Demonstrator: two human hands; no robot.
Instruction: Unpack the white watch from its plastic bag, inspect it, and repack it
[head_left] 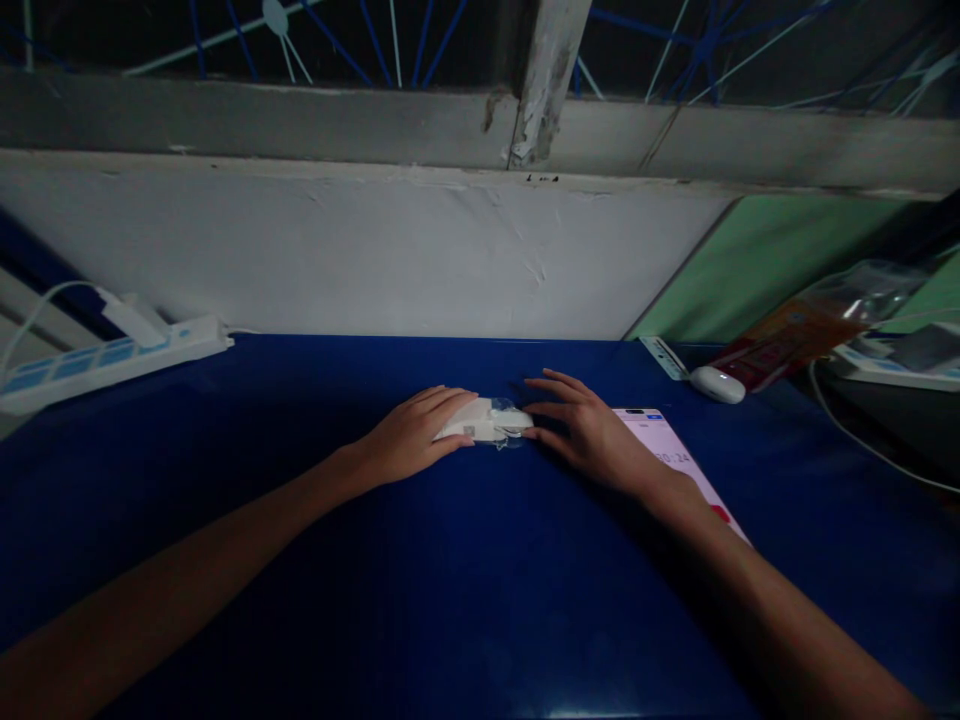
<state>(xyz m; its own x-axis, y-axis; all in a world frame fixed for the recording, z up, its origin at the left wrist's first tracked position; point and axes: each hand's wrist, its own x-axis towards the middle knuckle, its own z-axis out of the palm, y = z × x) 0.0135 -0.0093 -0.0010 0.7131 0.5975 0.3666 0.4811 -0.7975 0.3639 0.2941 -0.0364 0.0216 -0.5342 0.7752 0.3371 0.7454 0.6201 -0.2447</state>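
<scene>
On the blue tabletop (465,580) lies a small white elongated object (487,424) with a clear plastic part around its right half; its exact kind is hard to make out. My left hand (416,430) grips its left end, with the thumb along the near side and the fingers over the far side. At the other end is my right hand (592,425), fingers spread apart. Its lower fingertips come up to the object's right tip, and I cannot tell whether they touch it. A phone (679,455) with a lit screen lies partly hidden under my right forearm.
A white power strip (112,365) with a plugged-in charger stands at the left. To the right are a white rounded case (718,384), a small card-like strip (663,357), a clear bottle (817,320) with a red-orange label, and a white cable (862,445). A pale wall panel (375,250) borders the table's back.
</scene>
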